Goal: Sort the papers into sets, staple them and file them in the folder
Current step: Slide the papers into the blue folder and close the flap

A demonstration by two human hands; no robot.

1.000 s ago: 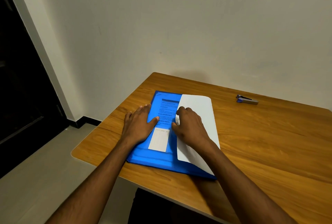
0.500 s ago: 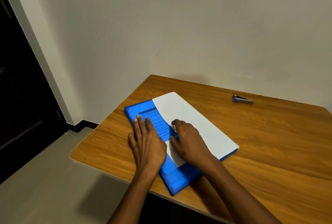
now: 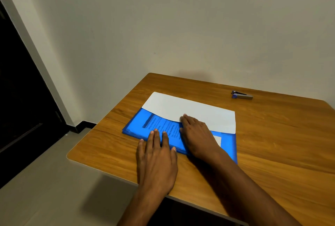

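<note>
Both hands, the left hand [image 3: 156, 160] and right hand [image 3: 196, 135], are pressing flat with fingers straight on the blue folder [image 3: 227, 146], pinning it (white paper [image 3: 190, 111] protruding far side) to the worktop [image 3: 272, 144].

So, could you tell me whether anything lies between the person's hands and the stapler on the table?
Nothing visible does. The stapler lies alone at the far right of the table, with bare wood between it and the folder, where the right hand and left hand rest flat.
</note>
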